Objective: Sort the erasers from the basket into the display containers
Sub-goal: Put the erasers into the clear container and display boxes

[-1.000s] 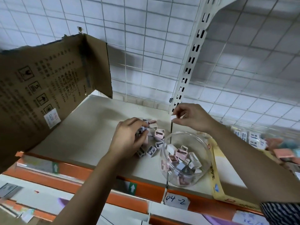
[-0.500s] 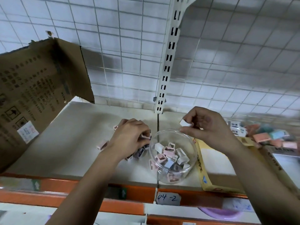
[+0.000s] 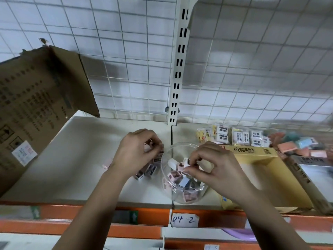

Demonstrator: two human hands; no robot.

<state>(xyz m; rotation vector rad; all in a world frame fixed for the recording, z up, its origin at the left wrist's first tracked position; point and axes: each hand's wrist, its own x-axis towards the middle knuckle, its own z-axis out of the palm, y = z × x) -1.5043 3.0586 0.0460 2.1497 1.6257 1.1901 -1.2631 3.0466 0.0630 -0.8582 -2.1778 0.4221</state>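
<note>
Over the clear jar (image 3: 180,197), pinching one eraser (image 3: 186,162) in right hand (image 3: 216,166), gripping a second eraser (image 3: 147,147) in left hand (image 3: 134,150); next, probably just to release inside.

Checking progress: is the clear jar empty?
No, the clear jar holds several small erasers, and the right hand pinches another over its mouth.

The jar (image 3: 180,193) stands on the shelf (image 3: 72,168), loose erasers (image 3: 150,169) just left, a display box (image 3: 252,156) right, a carton (image 3: 36,105) far left.
</note>
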